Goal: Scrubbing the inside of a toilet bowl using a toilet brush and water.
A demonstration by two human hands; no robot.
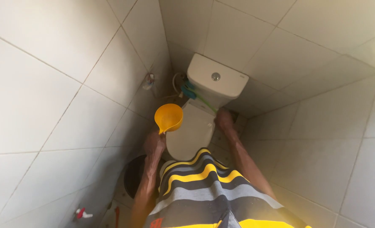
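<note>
Centre frame, narrow tiled corner. Left hand (155, 142) closed around the handle of a yellow scoop (169, 118), held level just left of the toilet lid (190, 133), mouth up so it would keep any water. Right hand (224, 119) at the lid's right edge, closed on a green brush (196, 95); its head points up-left against the cistern (216, 77), angled for reach into the gap behind. Dark bucket (132, 175) below the left forearm, lower centre-left, within dipping reach.

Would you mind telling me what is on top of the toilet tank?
On the white tank lid sits a round silver flush button. A green-handled brush reaches its left side, held by the right hand. The tank's inside is covered.
</note>
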